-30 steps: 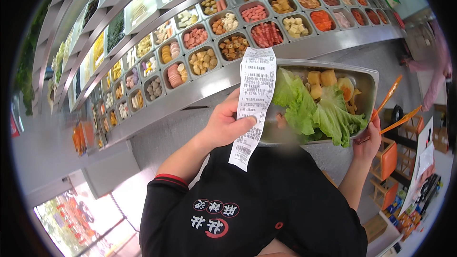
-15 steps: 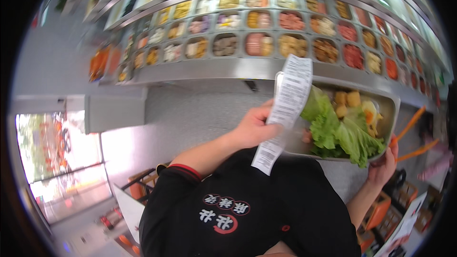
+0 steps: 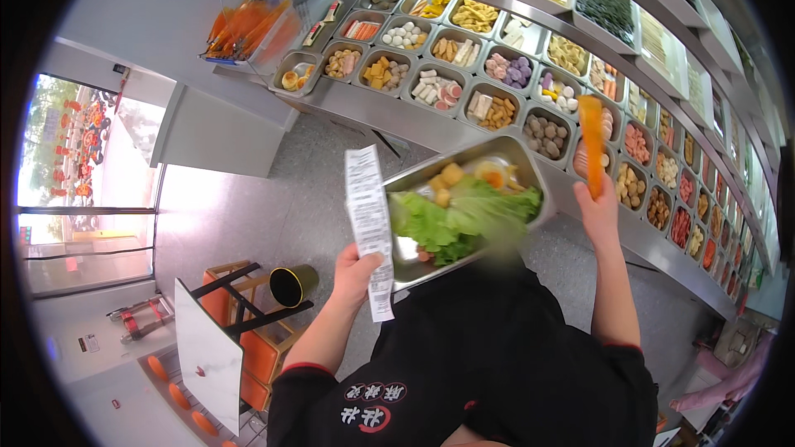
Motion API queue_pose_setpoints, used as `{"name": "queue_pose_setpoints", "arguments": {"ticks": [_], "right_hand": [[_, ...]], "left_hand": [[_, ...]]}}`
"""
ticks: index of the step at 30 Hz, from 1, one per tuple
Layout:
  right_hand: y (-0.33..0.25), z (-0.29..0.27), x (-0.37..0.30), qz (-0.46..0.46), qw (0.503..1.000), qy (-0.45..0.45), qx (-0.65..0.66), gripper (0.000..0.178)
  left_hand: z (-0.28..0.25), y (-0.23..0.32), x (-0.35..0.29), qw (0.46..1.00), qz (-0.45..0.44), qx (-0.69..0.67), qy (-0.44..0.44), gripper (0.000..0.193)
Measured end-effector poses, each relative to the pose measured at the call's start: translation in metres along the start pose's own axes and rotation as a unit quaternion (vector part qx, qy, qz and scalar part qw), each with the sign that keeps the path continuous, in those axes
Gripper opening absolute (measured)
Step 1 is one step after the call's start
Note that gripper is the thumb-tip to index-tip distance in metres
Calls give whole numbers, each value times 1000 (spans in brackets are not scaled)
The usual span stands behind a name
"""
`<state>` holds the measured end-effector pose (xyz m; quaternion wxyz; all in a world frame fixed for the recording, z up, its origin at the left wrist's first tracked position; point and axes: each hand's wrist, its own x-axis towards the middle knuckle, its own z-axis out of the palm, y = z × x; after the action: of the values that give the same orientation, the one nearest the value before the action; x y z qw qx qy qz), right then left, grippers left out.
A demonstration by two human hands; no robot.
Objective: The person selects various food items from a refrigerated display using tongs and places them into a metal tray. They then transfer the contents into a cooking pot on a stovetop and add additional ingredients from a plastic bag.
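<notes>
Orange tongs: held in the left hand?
No, the orange tongs are in the right hand, while the left hand holds the paper receipt by the metal tray.

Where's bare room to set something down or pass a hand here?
Free: steel ledge fronting the food pans; most of the white tabletop beside the orange chairs; space over the grey floor, between receipt and pale cabinet. Tight: gap between metal tray and right hand. Crowded: pans, side by side; tray, mostly lettuce and other food.
</notes>
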<state>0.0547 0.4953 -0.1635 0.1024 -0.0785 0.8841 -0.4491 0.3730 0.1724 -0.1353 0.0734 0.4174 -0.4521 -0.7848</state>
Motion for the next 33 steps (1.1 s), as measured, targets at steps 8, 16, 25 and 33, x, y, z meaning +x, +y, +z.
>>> {"name": "queue_pose_setpoints", "arguments": {"ticks": [8,16,25,33], "right_hand": [[-91,242,220,-82,954,-191,-217,57],[-151,416,381,-188,866,-262,-382,40],[-169,423,415,-213,844,-291,-397,38],[-198,338,413,15,845,-517,-136,54]], "left_hand": [[-111,65,103,983,63,-31,170,21],[-146,134,221,984,0,3,181,24],[-153,153,305,979,-73,-14,189,25],[-151,152,360,986,-97,-8,137,29]]}}
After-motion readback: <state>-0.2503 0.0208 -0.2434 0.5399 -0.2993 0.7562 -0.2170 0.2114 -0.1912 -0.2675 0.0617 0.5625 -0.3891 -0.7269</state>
